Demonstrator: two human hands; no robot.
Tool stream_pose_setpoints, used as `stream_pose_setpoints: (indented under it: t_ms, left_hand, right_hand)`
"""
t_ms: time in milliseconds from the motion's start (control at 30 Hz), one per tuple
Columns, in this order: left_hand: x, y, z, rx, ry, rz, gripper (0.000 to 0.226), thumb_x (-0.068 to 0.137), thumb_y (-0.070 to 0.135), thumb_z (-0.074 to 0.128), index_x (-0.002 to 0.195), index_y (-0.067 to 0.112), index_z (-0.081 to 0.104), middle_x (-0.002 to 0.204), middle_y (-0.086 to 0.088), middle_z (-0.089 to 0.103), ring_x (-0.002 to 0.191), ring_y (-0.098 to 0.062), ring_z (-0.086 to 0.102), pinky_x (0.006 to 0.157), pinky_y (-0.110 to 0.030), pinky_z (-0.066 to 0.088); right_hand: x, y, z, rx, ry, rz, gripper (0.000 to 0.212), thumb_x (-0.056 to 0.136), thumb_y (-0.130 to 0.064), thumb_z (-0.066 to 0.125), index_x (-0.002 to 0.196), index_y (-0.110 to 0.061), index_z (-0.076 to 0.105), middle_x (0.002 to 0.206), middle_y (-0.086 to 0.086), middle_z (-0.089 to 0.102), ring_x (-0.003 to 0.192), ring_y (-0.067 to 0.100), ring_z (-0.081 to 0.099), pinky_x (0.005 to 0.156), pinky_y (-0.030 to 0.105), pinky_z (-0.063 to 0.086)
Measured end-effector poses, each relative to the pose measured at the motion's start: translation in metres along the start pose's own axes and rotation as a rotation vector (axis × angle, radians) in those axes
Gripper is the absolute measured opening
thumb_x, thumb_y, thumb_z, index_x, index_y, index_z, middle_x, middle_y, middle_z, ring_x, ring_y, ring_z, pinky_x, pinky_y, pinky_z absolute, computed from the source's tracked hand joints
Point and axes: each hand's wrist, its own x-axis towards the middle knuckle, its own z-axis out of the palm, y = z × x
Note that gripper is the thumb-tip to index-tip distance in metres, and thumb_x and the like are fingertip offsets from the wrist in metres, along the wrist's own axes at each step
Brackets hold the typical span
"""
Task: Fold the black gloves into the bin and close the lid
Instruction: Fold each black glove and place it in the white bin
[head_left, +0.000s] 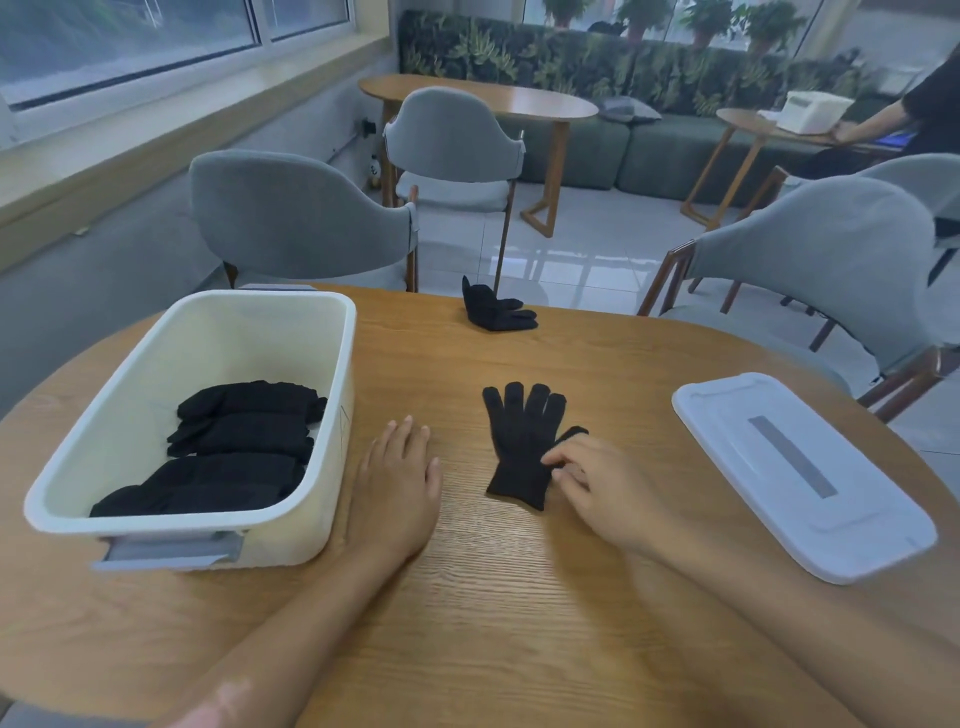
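The wooden desk (467, 597) carries a white bin (332, 415) at left, its lid (800, 473) at right, a flat glove (522, 441) at centre, and a crumpled glove (493, 310) at the top edge.

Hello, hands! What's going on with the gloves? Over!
Left hand flat on table, holding nothing. Right hand pinching flat glove by its edge. Far glove waiting; folded gloves in bin. Lid off, nothing in the way.

right hand (597, 480) touching flat glove (522, 447) | left hand (397, 478) flat on table (467, 623)
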Motion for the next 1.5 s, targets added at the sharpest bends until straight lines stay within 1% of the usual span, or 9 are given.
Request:
stream_pose_setpoints:
  t_ms: [233,367,500,600,733,967,1167,1400,1500]
  left_hand:
    - [0.001,-0.001,0.002,0.033,0.005,0.002,0.053,0.106,0.04,0.034,0.155,0.02,0.037,0.164,-0.001,0.027,0.153,-0.018,0.019,0.125,-0.038,0.02]
    - [0.002,-0.002,0.004,0.032,0.012,0.004,0.052,0.106,0.04,0.035,0.153,0.019,0.039,0.163,-0.002,0.029,0.152,-0.019,0.021,0.124,-0.039,0.021]
    - [0.003,-0.003,0.005,0.034,0.022,0.006,0.051,0.105,0.039,0.037,0.152,0.019,0.042,0.163,-0.002,0.032,0.152,-0.019,0.023,0.124,-0.04,0.023]
    - [0.003,-0.003,0.006,0.039,0.028,0.011,0.051,0.105,0.039,0.037,0.151,0.018,0.043,0.162,-0.003,0.033,0.151,-0.02,0.024,0.123,-0.04,0.024]
    - [0.003,-0.003,0.006,0.045,0.031,0.012,0.052,0.104,0.04,0.037,0.151,0.018,0.043,0.162,-0.003,0.034,0.151,-0.02,0.025,0.123,-0.039,0.024]
    - [0.003,-0.004,0.007,0.033,0.023,0.015,0.051,0.105,0.039,0.036,0.152,0.019,0.042,0.162,-0.002,0.032,0.152,-0.019,0.022,0.123,-0.038,0.023]
    - [0.003,-0.003,0.005,0.023,0.013,0.006,0.052,0.106,0.039,0.034,0.154,0.019,0.038,0.164,-0.001,0.028,0.153,-0.019,0.019,0.124,-0.039,0.021]
    - [0.003,-0.003,0.004,0.022,0.01,0.01,0.052,0.106,0.038,0.034,0.154,0.019,0.038,0.164,-0.002,0.028,0.153,-0.019,0.019,0.125,-0.038,0.02]
    - [0.002,-0.002,0.003,0.023,0.005,0.012,0.052,0.106,0.038,0.034,0.154,0.018,0.038,0.164,-0.002,0.028,0.153,-0.019,0.019,0.125,-0.038,0.02]
  right_hand:
    - [0.021,-0.026,0.01,-0.045,0.031,0.089,0.03,0.098,-0.039,0.057,0.125,-0.027,0.058,0.119,-0.013,0.054,0.115,0.008,0.049,0.094,0.029,0.047]
    - [0.023,-0.046,0.024,-0.22,-0.041,-0.044,0.041,0.095,-0.049,0.057,0.128,-0.025,0.051,0.119,-0.007,0.051,0.111,0.014,0.049,0.086,0.031,0.049]
    - [0.02,-0.059,0.037,-0.517,-0.075,-0.218,0.033,0.095,-0.022,0.056,0.126,-0.017,0.044,0.111,0.002,0.05,0.098,0.022,0.052,0.067,0.03,0.041]
    - [0.027,-0.06,0.036,-0.605,-0.113,-0.26,0.048,0.09,-0.004,0.056,0.133,-0.018,0.037,0.106,0.005,0.047,0.087,0.022,0.052,0.063,0.034,0.05]
    - [0.049,-0.062,0.012,-0.14,-0.043,0.025,0.029,0.101,-0.014,0.041,0.124,-0.032,0.045,0.103,-0.003,0.042,0.077,0.013,0.053,0.068,0.038,0.053]
    - [0.049,-0.073,-0.04,0.624,0.497,0.252,0.019,0.1,-0.018,0.053,0.102,-0.031,0.067,0.102,-0.016,0.063,0.091,-0.001,0.061,0.075,0.014,0.05]
    - [-0.036,-0.056,0.002,0.373,-0.086,0.325,0.023,0.099,-0.032,0.056,0.119,-0.044,0.06,0.115,-0.022,0.056,0.105,-0.002,0.056,0.088,0.023,0.046]
    - [-0.029,-0.037,0.008,0.193,0.063,0.22,0.016,0.1,-0.029,0.053,0.107,-0.034,0.067,0.11,-0.025,0.055,0.111,0.0,0.051,0.094,0.026,0.045]
    - [-0.001,-0.036,0.008,0.105,0.1,0.134,0.019,0.102,-0.028,0.052,0.115,-0.029,0.066,0.113,-0.018,0.059,0.113,0.002,0.049,0.091,0.016,0.04]
